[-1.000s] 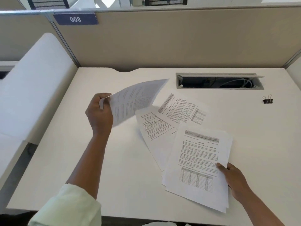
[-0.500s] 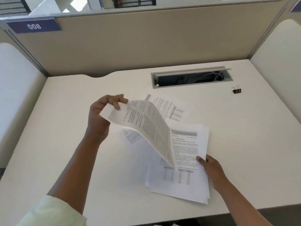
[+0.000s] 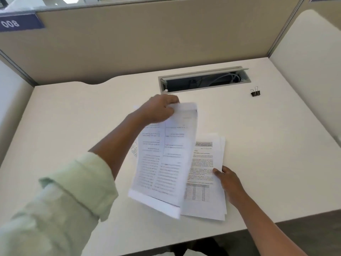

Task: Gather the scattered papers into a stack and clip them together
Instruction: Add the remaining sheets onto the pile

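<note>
1. Surface (image 3: 73, 126): a pale desk top enclosed by a beige partition (image 3: 147, 43) on the far side. A blue label (image 3: 18, 23) reading "008" is fixed at the partition's far left.
2. Left hand (image 3: 158, 109): raised over the middle of the surface. Its grip is clamped on the far edge of the loose sheets (image 3: 164, 157), fingers curled over the top of that edge. A pale green sleeve (image 3: 64, 200) is rolled up on this arm.
3. Loose sheets: printed, hanging from the left hand and sloping toward the near side. They are off the surface and overlap the left part of the stack (image 3: 203, 172). They are blurred, so the number of sheets cannot be told.
4. Stack: printed pages lying flat on the surface, near side, right of centre, with the edges not squared up. The top page shows a header, text and a table.
5. Right hand (image 3: 230, 183): at the right edge of the stack. Its grip is closed on that edge, thumb on the top page, fingers out of sight beneath.
6. A further page (image 3: 134, 148) shows as a sliver on the surface just left of the loose sheets.
7. Binder clip (image 3: 255, 93): black, standing alone on the surface at the far right, well apart from all papers and from both hands.
8. Cable slot (image 3: 203, 80): an open metal-framed recess at the far side, left of the binder clip, with cables visible inside.
</note>
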{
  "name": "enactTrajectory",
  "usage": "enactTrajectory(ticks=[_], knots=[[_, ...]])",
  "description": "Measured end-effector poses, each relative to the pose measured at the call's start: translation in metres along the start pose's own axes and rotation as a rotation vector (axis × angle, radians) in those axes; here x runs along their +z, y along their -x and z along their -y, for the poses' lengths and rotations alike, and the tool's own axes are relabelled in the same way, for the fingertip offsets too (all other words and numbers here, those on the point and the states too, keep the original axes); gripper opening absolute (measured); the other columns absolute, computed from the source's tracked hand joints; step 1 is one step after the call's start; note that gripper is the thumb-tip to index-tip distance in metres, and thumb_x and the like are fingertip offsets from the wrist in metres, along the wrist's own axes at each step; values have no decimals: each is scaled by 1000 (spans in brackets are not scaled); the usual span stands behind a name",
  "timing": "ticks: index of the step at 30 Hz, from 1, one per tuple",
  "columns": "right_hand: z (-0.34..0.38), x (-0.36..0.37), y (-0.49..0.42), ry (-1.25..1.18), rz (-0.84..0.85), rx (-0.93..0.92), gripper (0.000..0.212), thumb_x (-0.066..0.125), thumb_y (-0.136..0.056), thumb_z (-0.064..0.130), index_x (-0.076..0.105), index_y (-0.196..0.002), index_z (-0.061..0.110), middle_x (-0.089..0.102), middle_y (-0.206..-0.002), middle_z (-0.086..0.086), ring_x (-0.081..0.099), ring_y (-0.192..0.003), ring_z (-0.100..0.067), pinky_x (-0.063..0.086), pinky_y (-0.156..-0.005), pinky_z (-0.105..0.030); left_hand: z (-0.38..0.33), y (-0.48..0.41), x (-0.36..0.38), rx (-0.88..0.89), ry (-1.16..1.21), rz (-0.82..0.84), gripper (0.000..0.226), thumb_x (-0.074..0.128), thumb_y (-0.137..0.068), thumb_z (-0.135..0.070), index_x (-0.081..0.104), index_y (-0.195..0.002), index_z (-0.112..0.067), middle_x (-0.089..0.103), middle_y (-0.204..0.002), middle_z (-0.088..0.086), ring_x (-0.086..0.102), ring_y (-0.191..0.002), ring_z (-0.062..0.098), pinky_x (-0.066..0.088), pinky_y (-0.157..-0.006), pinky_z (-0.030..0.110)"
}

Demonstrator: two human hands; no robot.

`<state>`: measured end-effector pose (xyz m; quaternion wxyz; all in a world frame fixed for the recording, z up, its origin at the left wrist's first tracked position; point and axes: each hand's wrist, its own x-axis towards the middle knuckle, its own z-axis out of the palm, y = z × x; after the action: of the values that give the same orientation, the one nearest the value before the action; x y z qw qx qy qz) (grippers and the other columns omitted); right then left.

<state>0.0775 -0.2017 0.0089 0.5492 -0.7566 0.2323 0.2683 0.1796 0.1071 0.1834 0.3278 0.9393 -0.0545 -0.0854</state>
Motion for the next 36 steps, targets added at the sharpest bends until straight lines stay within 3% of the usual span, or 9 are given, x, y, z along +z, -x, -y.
enactTrajectory(ticks=[5,8,12,15,20,24,29,33,36], knots=[[6,1,4,-65,7,43,27,53,-103,42,72,-110,24,78,-106,2,73,-102,-24,56,-98,-49,-5,-32,63,-68,-244,269,45,47,-99,-10,59,-140,-21,53,-153,3,44,-141,28,28,-120,45],[10,0,7,-161,53,100,41,50,-101,58,73,-113,26,79,-108,4,74,-103,-21,57,-92,-40,-1,-42,91,-87,-234,321,45,46,-97,-10,60,-139,-21,53,-152,4,45,-140,28,30,-119,44],[9,3,5,-27,57,41,66,54,-81,84,69,-112,27,75,-110,4,71,-104,-20,55,-93,-41,-2,-52,117,-62,-187,307,39,46,-95,-7,64,-128,-18,61,-140,6,53,-128,29,38,-108,41],[9,9,11,-40,52,-41,44,66,-89,63,63,-114,26,73,-110,10,70,-99,-11,55,-76,-29,-6,-57,134,-38,-157,281,37,46,-95,-6,66,-125,-15,63,-136,6,54,-125,29,40,-107,41],[-1,16,9,53,-34,-110,23,73,-90,37,61,-109,31,74,-107,8,72,-97,-18,60,-88,-46,-4,-57,157,-14,-67,201,30,50,-94,-7,70,-115,-14,71,-121,5,61,-116,28,43,-105,43],[1,9,8,60,-55,-135,20,68,-95,27,60,-113,30,73,-109,6,71,-96,-17,60,-82,-39,9,-51,166,-3,-34,4,27,61,-94,-19,68,-121,-22,70,-122,-2,60,-118,22,38,-110,47],[-6,-25,11,46,-34,-114,27,65,-99,27,57,-125,31,71,-113,9,70,-99,-13,55,-71,-26,46,-34,171,-238,-57,-216,54,58,-99,-29,46,-150,-15,46,-155,10,42,-144,31,33,-117,52],[-6,-55,10,57,-37,-76,27,64,-100,29,55,-125,32,71,-112,8,71,-98,-18,58,-72,-33,77,-23,183,-465,-145,-94,88,45,-98,-64,14,-163,-15,3,-172,16,-3,-158,39,5,-122,65],[-7,-74,6,70,-51,-39,23,64,-100,29,57,-123,31,73,-110,5,72,-97,-22,58,-75,-39,95,-17,189,-425,-239,-20,108,45,-88,-80,3,-164,-16,-13,-171,16,-16,-156,40,-5,-121,64]])
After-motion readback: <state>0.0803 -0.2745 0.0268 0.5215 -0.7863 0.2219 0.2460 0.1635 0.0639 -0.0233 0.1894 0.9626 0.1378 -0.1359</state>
